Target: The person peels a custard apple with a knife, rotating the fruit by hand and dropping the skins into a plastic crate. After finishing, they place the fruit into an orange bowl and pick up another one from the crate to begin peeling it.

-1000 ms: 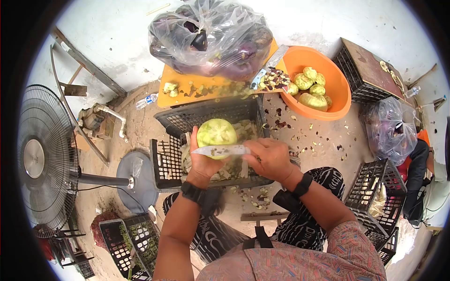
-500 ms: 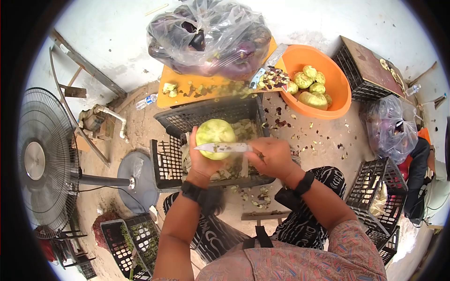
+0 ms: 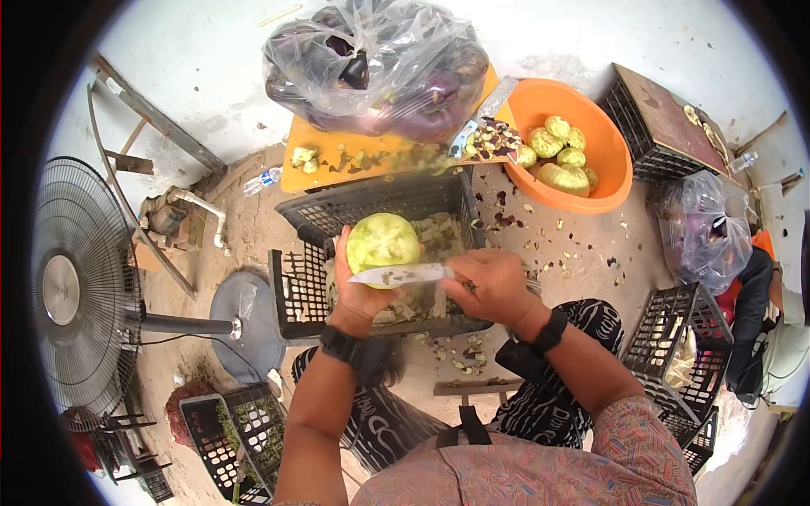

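Note:
My left hand holds a round, pale green peeled eggplant from below and its left side, above a black crate with peelings in it. In my right hand is the handle of a knife, its blade pointing left across the lower part of the eggplant. Behind the crate, an orange board carries scraps and a large clear bag of purple eggplants. To the right, several peeled pieces lie in an orange basin.
A standing fan is at the left, its round base near the crate. More black crates and a bag of eggplants stand at the right. Peel scraps dot the floor. A cleaver lies on the board.
The eggplant in my left hand has shifted slightly left and tilted. The knife blade sits a little lower against it, with its handle side nearer my body.

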Demonstrator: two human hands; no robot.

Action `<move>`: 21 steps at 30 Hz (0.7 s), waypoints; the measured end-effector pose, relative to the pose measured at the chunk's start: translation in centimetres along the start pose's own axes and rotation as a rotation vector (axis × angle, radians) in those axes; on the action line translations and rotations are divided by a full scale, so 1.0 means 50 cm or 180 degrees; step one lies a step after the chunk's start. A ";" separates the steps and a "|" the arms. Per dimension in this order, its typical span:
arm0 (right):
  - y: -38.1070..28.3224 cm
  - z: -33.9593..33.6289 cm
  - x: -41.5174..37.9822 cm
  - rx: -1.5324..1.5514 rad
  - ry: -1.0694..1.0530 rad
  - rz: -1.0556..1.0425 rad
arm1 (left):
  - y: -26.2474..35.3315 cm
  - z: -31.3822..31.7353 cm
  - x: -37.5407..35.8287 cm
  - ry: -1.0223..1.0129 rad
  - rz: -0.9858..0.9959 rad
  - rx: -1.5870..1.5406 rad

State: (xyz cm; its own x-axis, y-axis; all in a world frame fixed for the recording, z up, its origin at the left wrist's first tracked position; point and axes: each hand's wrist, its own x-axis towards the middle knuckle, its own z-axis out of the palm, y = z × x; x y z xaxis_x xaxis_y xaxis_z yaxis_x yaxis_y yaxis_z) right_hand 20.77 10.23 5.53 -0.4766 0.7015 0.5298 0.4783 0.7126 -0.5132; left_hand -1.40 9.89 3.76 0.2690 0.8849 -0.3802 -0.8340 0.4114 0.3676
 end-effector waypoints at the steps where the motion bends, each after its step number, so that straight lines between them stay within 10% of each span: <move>1: -0.001 0.003 0.000 0.0002 -0.0003 -0.0002 | 0.000 -0.002 -0.001 -0.0012 -0.0001 0.0064; 21: -0.003 0.007 -0.003 0.0207 0.0047 0.0070 | -0.027 0.033 0.004 0.0457 -0.0133 0.0183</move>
State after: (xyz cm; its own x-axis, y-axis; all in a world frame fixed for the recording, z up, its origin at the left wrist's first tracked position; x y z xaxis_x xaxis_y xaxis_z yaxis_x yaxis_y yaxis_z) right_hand 20.52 10.02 5.26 -0.4552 0.7173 0.5276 0.4394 0.6963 -0.5675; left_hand 0.55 9.88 4.59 0.2279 0.8282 -0.5120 -0.7935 0.4627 0.3953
